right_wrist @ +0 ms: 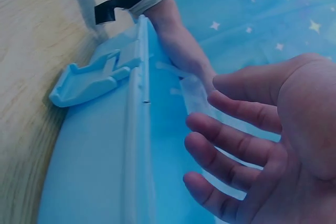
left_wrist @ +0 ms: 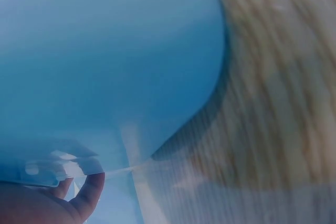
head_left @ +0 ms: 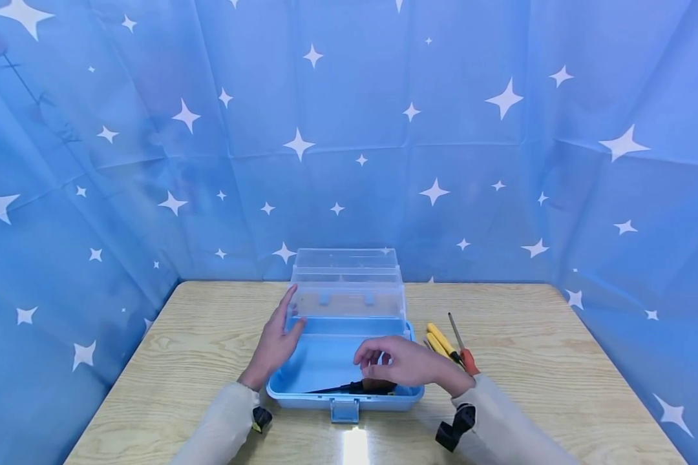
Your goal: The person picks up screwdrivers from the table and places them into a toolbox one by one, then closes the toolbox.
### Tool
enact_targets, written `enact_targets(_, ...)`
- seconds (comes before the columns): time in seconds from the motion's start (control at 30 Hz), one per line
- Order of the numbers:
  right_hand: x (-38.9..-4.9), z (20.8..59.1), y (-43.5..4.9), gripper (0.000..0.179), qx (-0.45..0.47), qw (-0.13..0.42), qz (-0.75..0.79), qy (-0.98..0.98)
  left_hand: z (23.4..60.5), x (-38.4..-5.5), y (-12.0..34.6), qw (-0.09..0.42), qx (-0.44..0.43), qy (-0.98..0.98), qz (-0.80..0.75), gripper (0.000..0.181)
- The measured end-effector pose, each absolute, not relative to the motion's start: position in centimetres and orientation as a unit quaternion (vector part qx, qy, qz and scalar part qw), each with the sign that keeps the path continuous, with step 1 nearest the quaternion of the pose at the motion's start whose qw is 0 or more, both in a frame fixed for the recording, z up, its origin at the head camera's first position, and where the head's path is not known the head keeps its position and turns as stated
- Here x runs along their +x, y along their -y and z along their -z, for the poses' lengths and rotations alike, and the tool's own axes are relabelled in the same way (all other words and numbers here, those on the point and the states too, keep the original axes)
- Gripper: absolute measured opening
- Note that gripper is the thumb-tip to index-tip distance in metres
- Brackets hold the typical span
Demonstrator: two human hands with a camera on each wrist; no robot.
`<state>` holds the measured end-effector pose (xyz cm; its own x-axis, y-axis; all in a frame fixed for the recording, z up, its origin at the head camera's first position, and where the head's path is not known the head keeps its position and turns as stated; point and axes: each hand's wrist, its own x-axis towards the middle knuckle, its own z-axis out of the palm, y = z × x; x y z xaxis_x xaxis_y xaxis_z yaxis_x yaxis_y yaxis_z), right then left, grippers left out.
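Note:
A light blue toolbox [head_left: 320,352] stands on the table with its clear lid [head_left: 349,290] raised at the back. Inside, along the front wall, lies a dark tool with a long thin shaft [head_left: 340,388], partly hidden under my right hand. My left hand [head_left: 276,345] is at the box's left side, its fingers straight beside the lid's edge and the thumb spread toward the inside. Over the right part of the box hovers my right hand [head_left: 398,361]; in the right wrist view its fingers [right_wrist: 226,135] are loosely bent and hold nothing.
Right of the box lie a yellow-handled tool [head_left: 441,342], perhaps pliers, and a red-handled screwdriver [head_left: 464,349]. A latch [head_left: 344,411] hangs down at the box's front. Behind the wooden table [head_left: 535,361] hangs a blue star-patterned curtain [head_left: 471,148].

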<state>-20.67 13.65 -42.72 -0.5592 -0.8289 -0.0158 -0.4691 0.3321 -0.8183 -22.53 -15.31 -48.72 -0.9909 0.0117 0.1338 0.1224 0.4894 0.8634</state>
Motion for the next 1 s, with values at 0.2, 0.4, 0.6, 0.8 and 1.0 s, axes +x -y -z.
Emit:
enact_targets(0.2,-20.6,42.0,-14.8,0.016,-0.423,0.192,0.409,-0.786,48.6,-22.5,15.2,0.054,-0.042,0.860,0.506,0.066)
enact_targets(0.4,-20.4,41.2,-16.1,0.017,-0.415,0.163,0.401,-0.800,48.6,-22.4,15.2,0.054,-0.040,0.861,0.504,0.066)
enact_targets(0.6,-20.3,40.6,-17.0,0.017,-0.398,0.147,0.407,-0.809,48.5,-22.3,15.2,0.054,-0.039,0.862,0.503,0.065)
enact_targets(0.8,-20.3,40.5,-17.4,0.019,-0.386,0.131,0.409,-0.816,48.6,-22.4,15.3,0.053,-0.039,0.861,0.505,0.065)
enact_targets(1.0,-20.3,40.5,-18.3,0.019,-0.358,0.122,0.413,-0.828,48.8,-22.5,15.3,0.055,-0.040,0.861,0.504,0.065)
